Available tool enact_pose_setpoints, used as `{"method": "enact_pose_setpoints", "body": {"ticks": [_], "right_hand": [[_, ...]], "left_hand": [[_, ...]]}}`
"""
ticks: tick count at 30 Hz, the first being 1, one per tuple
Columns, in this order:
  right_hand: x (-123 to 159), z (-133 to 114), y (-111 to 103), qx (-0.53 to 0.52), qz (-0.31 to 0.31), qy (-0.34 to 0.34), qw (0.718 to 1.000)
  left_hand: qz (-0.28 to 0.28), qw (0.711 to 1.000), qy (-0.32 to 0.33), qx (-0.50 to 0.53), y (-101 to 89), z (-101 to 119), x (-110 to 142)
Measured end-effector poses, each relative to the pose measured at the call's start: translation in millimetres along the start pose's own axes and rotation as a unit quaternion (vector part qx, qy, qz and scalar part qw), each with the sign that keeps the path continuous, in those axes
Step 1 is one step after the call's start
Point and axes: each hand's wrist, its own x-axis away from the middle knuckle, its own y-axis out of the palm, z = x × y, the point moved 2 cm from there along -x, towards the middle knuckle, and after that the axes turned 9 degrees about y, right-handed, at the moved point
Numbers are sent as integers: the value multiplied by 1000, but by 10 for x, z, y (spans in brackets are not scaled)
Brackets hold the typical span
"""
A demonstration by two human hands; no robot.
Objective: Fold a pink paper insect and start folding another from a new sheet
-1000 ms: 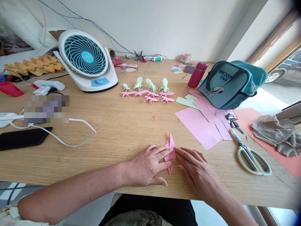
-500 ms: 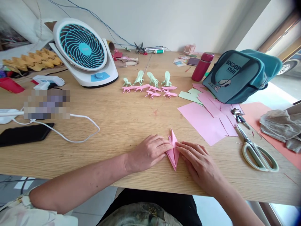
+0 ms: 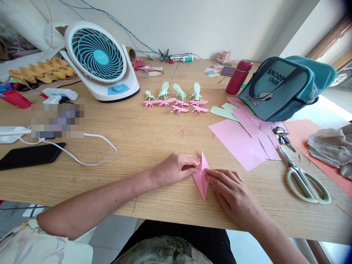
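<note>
A pink folded paper piece (image 3: 202, 182), shaped like a long diamond with a centre crease, lies on the table between my hands. My left hand (image 3: 174, 169) pinches its left edge near the middle, thumb below and fingers above. On the other side, my right hand (image 3: 229, 192) presses its fingertips on the paper's right edge; the thumb is partly hidden beneath. Farther back stand several folded pink paper insects (image 3: 179, 109) and, behind them, several pale green ones (image 3: 180, 92).
Pink paper sheets (image 3: 238, 143) lie to the right, with scissors (image 3: 306, 179) and keys (image 3: 283, 137) beside them. Behind are a teal bag (image 3: 277, 88) and a red flask (image 3: 238, 77). A fan (image 3: 103, 60), a black phone (image 3: 31, 156) and a white cable (image 3: 110, 154) are on the left.
My left hand has drawn back slightly to the left and changed from fingers flat over the paper to a pinch at its edge. My right hand stays nearly in place.
</note>
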Motion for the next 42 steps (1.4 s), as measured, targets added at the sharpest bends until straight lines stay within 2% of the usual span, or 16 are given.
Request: {"method": "enact_pose_setpoints", "body": {"ticks": [4, 7, 12, 14, 17, 21, 27, 30, 34, 42], "right_hand": [[7, 6, -1, 3, -11, -5, 1000], [10, -8, -13, 10, -19, -13, 1000], [11, -52, -26, 28, -9, -30, 999], [14, -60, -19, 37, -4, -29, 999], [17, -60, -3, 44, -10, -24, 999], [-3, -65, -4, 39, -14, -19, 999], [-15, -80, -17, 32, 6, -20, 999], [-2, -79, -8, 34, 7, -20, 999], [-3, -82, -3, 38, 11, -21, 999], [4, -75, 9, 33, 4, -15, 999]], "left_hand": [[-47, 998, -38, 26, -86, -37, -127], [-59, 997, -49, 28, -107, -69, -203], [21, 994, -94, 45, -47, -143, -199], [41, 996, -78, -8, -8, -155, -169], [37, 993, -14, -109, 44, -142, -121], [1, 975, 83, -206, 78, -108, -39], [-49, 923, 197, -327, 49, -25, 144], [-85, 912, 189, -354, 43, 22, 208], [-135, 916, 145, -348, 41, 45, 242], [-226, 909, 84, -341, 13, -16, 268]]}}
